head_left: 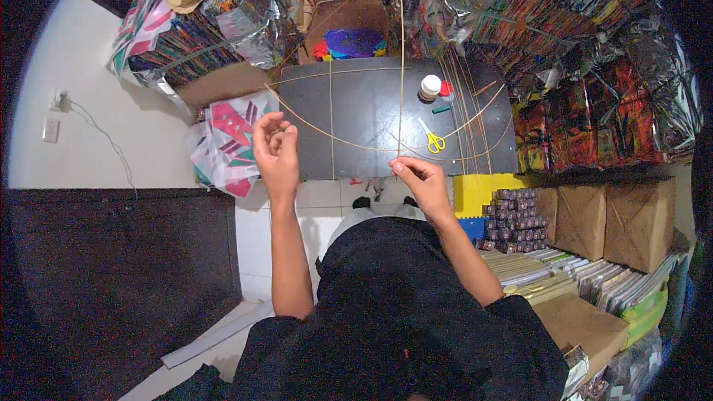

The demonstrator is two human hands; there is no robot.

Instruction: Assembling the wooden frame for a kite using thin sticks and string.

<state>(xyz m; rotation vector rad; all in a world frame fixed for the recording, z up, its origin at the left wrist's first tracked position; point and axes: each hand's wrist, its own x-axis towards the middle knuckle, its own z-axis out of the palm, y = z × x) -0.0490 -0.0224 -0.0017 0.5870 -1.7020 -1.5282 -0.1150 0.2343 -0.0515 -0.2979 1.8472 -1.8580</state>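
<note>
A long thin bamboo stick (402, 59) stands out straight ahead of me over the dark table (364, 104). Its near end is pinched between the thumb and fingers of my right hand (422, 182). Across it runs a second thin stick, bent into a bow (312, 128); whether the two are joined I cannot tell. My left hand (276, 150) is raised by the table's left edge, fingers loosely curled and apart, with nothing visible in it. Yellow-handled scissors (435, 142) lie beyond my right hand, near a white-lidded jar (430, 87), a red item (445, 88) and a small green piece (441, 110).
More thin sticks (466, 115) lie across the table's right side. Stacks of wrapped, colourful sheets (200, 48) crowd the far side. At right are brown parcels (579, 223) and a pile of small dark rolls (514, 219). Pink-and-white printed sheeting (230, 134) hangs at the table's left.
</note>
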